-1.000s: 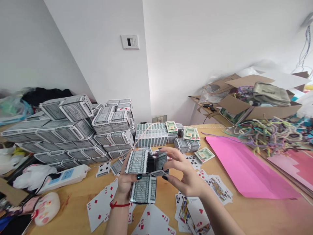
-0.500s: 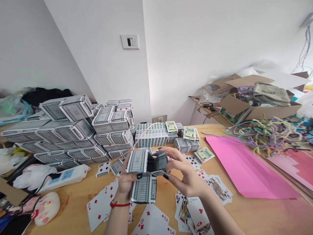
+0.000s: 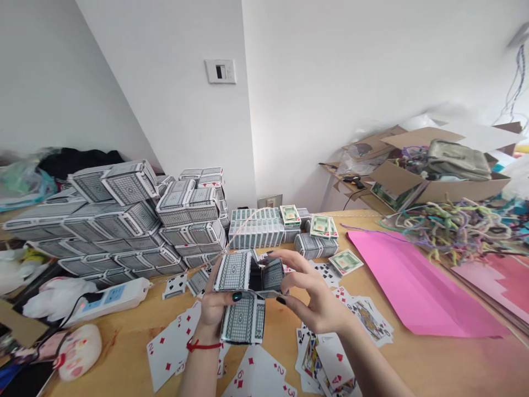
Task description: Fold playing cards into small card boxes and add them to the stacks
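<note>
Above the table I hold a box-like structure of folded playing cards (image 3: pixel 235 273), backs outward in grey-green check, with a dark hollow at its right side. My left hand (image 3: pixel 212 306) is closed around its left side, thumb along the front edge; its other fingers are mostly hidden behind. My right hand (image 3: pixel 308 289) pinches a playing card (image 3: pixel 273 275) at the structure's right end between thumb and fingers. Another card panel (image 3: pixel 243 320) extends below, toward me. Loose diamond cards (image 3: pixel 171 344) lie under my left wrist, and face cards (image 3: pixel 324 361) lie below my right forearm.
Stacked card blocks (image 3: pixel 130 220) rise at the left. Card packs (image 3: pixel 256 227) stand in a row at the back. A white power strip (image 3: pixel 109 300) lies at left. Pink paper (image 3: pixel 421 286), tangled yarn (image 3: pixel 458 229) and an open cardboard box (image 3: pixel 458 187) occupy the right.
Both hands keep their hold. The structure shifts and tilts only slightly, and the right fingers move a little on the card at its right end.
</note>
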`<act>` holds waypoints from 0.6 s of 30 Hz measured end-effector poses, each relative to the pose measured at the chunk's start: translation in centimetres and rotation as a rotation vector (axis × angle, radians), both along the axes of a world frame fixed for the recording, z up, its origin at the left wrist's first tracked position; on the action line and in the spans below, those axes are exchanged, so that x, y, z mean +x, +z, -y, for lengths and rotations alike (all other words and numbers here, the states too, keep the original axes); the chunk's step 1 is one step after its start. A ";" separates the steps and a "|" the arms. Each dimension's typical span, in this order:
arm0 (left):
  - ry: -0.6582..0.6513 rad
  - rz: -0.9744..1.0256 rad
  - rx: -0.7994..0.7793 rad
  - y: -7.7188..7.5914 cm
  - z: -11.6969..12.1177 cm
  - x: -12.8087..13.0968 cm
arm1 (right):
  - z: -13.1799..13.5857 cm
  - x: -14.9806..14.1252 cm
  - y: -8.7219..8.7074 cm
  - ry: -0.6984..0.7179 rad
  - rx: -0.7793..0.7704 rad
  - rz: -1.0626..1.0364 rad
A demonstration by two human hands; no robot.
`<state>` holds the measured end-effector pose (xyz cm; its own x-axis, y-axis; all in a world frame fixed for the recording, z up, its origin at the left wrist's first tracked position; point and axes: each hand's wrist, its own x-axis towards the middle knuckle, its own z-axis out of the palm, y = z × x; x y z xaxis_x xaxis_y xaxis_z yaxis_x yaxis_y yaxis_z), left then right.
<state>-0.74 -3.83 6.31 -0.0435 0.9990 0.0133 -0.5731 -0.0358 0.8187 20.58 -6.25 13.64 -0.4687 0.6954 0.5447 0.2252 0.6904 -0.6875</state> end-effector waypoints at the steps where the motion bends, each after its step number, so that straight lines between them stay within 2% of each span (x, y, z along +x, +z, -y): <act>1: -0.020 0.016 -0.018 0.1 0.0 0.0 | 0.0 0.0 0.0 -0.001 0.001 0.004; 5: -0.021 0.027 -0.056 0.2 -0.2 0.2 | -0.1 0.1 0.0 -0.002 -0.004 0.014; 18: -0.074 -0.055 -0.016 0.4 -0.1 0.5 | 0.3 -0.3 -0.1 -0.086 -0.021 0.124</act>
<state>-0.25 -3.77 6.67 0.0312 0.9995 -0.0026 -0.5282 0.0187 0.8489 20.26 -6.58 13.54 -0.4702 0.7465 0.4709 0.3668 0.6505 -0.6650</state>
